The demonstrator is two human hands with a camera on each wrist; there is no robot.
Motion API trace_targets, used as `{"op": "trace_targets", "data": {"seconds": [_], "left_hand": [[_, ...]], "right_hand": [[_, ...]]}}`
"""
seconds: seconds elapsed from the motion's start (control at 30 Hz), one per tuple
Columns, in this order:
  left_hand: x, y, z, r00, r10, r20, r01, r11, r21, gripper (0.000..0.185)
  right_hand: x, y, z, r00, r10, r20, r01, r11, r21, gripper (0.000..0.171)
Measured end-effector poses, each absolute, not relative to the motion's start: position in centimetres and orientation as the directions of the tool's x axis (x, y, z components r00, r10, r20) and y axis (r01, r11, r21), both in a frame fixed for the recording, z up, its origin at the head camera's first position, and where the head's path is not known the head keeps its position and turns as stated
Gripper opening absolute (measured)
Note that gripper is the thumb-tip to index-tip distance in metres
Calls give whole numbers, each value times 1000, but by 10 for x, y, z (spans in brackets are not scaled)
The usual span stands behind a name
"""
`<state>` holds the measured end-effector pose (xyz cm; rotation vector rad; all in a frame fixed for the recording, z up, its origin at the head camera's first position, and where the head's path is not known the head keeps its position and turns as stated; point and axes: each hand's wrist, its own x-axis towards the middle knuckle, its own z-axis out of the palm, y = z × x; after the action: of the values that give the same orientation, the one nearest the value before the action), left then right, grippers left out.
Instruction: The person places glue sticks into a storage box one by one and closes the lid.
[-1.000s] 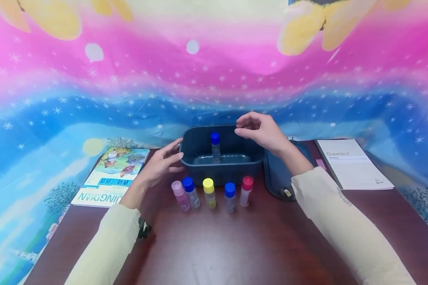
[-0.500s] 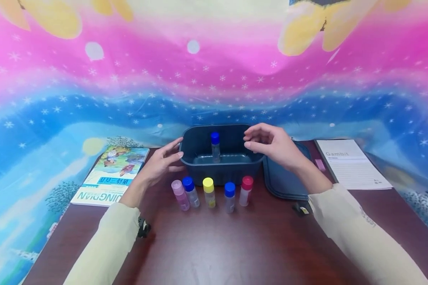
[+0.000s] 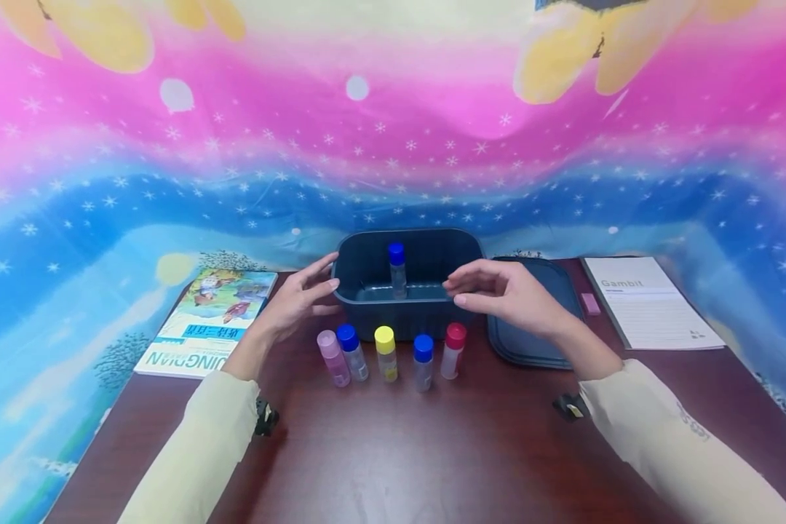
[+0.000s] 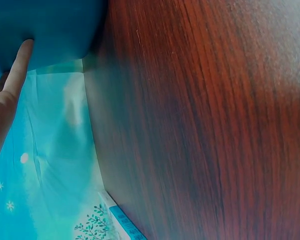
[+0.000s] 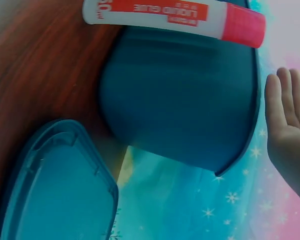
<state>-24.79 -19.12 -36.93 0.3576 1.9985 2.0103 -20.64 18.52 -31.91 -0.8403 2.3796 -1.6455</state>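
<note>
The left hand [image 3: 292,300] rests with straight, relaxed fingers against the left wall of the dark blue box [image 3: 367,309]; in the left wrist view one fingertip [image 4: 20,56] touches that wall. It holds nothing. The right hand [image 3: 507,297] hovers at the right front corner of the box, just above the bottle with the red cap [image 3: 453,351]. Its fingers are loosely bent and hold nothing, and they do not touch the bottle.

Inside the box one bottle with a blue cap [image 3: 397,270] stands upright near the back wall. In front of the box five small bottles stand in a row on the tabletop [image 3: 393,451]: a pink one [image 3: 333,358], a blue-capped one [image 3: 351,352], a yellow-capped one [image 3: 386,353], another blue-capped one [image 3: 423,362] and the red-capped one at the right end.

Just right of the box the dark blue lid [image 3: 530,342] lies flat. Further right there is a small pink eraser [image 3: 590,303] and a white paper sheet [image 3: 648,301]. A colourful book [image 3: 209,320] lies to the left of the left hand. A bright cloth with stars [image 3: 393,145] hangs behind.
</note>
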Motion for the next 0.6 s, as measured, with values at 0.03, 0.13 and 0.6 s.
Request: {"op": "trace_targets", "data": {"seconds": [0.03, 0.13, 0.6], "left_hand": [[-248, -191, -370, -929, 370, -21, -24, -4, 1000, 65], [-248, -191, -370, -928, 372, -19, -24, -11, 1000, 65], [-248, -191, -368, -929, 369, -26, -30, -5, 1000, 65]], "right_hand": [[-206, 186, -321, -828, -525, 196, -369, 249, -895, 32], [-204, 188, -324, -810, -561, 170, -364, 253, -896, 33], [-197, 190, -347, -769, -636, 65, -328, 305, -894, 38]]}}
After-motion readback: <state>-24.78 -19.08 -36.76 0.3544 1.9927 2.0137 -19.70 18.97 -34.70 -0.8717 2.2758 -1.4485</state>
